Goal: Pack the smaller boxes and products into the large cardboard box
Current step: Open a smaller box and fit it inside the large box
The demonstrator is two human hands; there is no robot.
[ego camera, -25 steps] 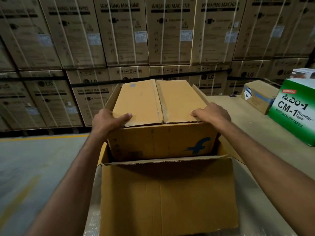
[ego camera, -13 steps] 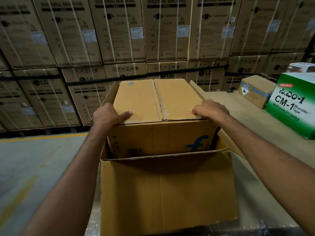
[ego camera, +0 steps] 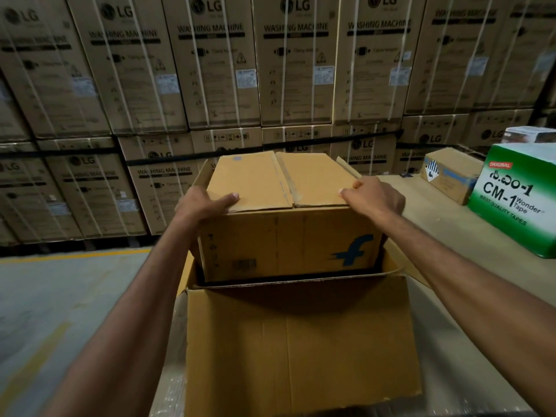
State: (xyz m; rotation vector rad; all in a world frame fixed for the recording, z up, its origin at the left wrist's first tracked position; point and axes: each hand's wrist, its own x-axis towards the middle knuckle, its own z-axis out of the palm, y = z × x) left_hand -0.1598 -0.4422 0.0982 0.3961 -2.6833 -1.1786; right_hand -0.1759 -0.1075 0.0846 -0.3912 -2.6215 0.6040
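A brown smaller box (ego camera: 288,239) with a blue logo on its front stands partly inside the large cardboard box (ego camera: 301,350), its upper half sticking out above the rim. My left hand (ego camera: 204,204) grips its top left corner, thumb on the closed lid flaps. My right hand (ego camera: 373,198) grips the top right corner the same way. The large box is open, its near flap folded down toward me. Its inside is hidden by the smaller box.
On the table (ego camera: 436,236) to the right stand a green CM-1 tape carton (ego camera: 517,197) and a small brown box (ego camera: 448,173) with a hazard label. A wall of stacked washing machine cartons (ego camera: 210,70) fills the background. Grey floor (ego camera: 45,311) lies left.
The smaller box has shifted slightly while both hands keep their grip on its top corners. The camera has tilted up a little.
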